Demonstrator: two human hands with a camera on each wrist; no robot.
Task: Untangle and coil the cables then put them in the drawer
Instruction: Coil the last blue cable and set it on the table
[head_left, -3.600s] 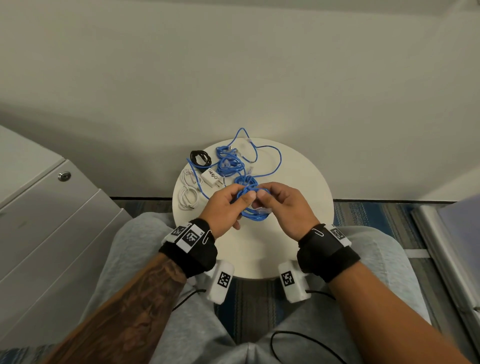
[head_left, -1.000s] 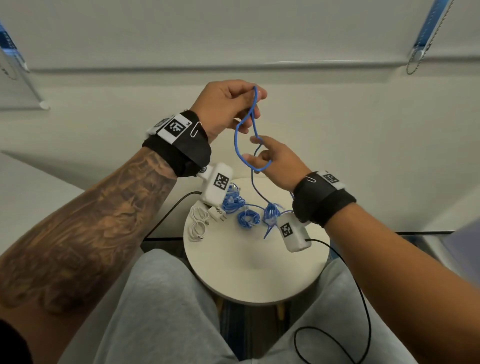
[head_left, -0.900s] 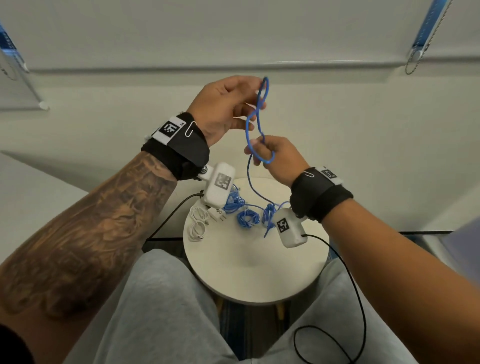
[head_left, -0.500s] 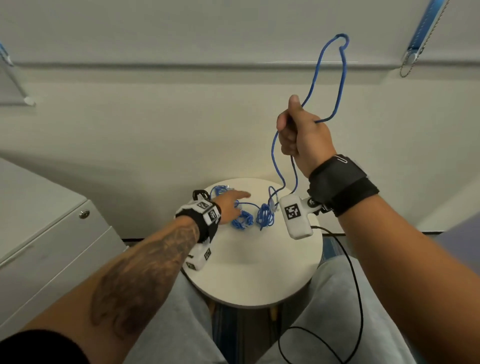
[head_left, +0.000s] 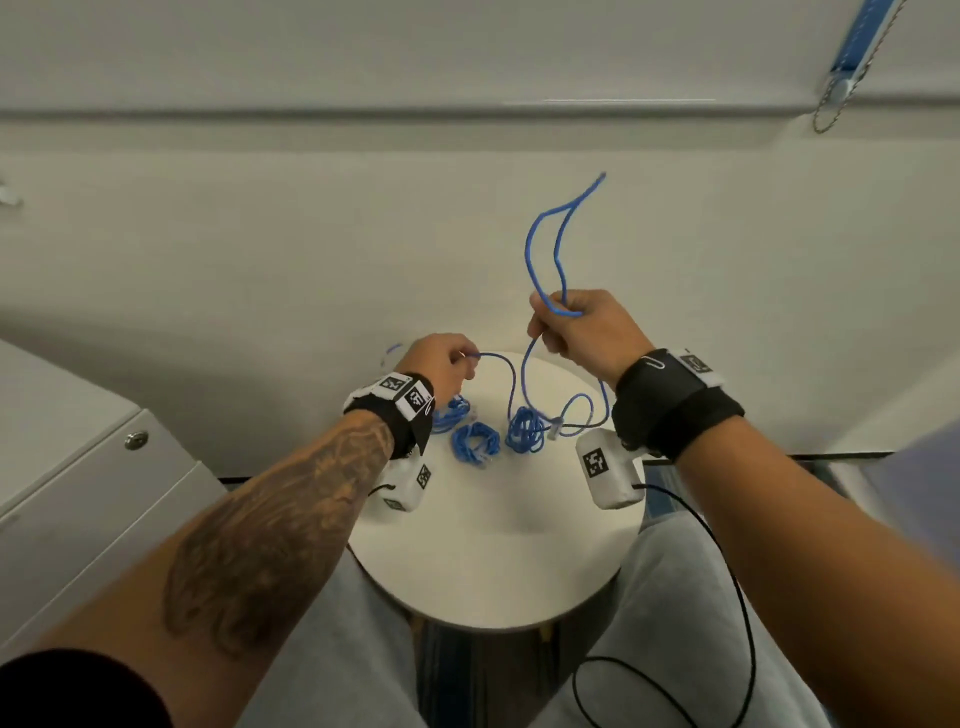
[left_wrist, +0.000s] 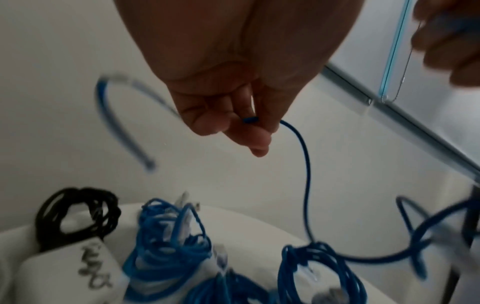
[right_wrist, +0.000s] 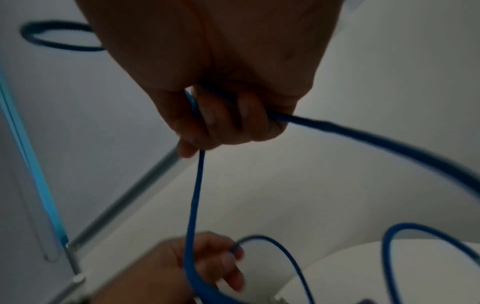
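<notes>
A long blue cable (head_left: 540, 244) runs between both hands above the round white table (head_left: 498, 561). My right hand (head_left: 576, 327) grips a loop of it that stands up above the fist; in the right wrist view the cable (right_wrist: 194, 195) hangs down from the curled fingers. My left hand (head_left: 441, 364) pinches another part of the same cable (left_wrist: 306, 174) between thumb and fingertips (left_wrist: 249, 121). Its slack drops to the table beside small blue cable bundles (head_left: 475, 441).
A black coiled cable (left_wrist: 78, 211) and a white charger (left_wrist: 70, 273) lie at the table's back left. A grey drawer cabinet (head_left: 78, 467) with a round lock stands to the left, drawers closed. The wall is close behind the table.
My right hand has come down from high up with its loop. My left hand left the bundles on the table and now pinches the cable.
</notes>
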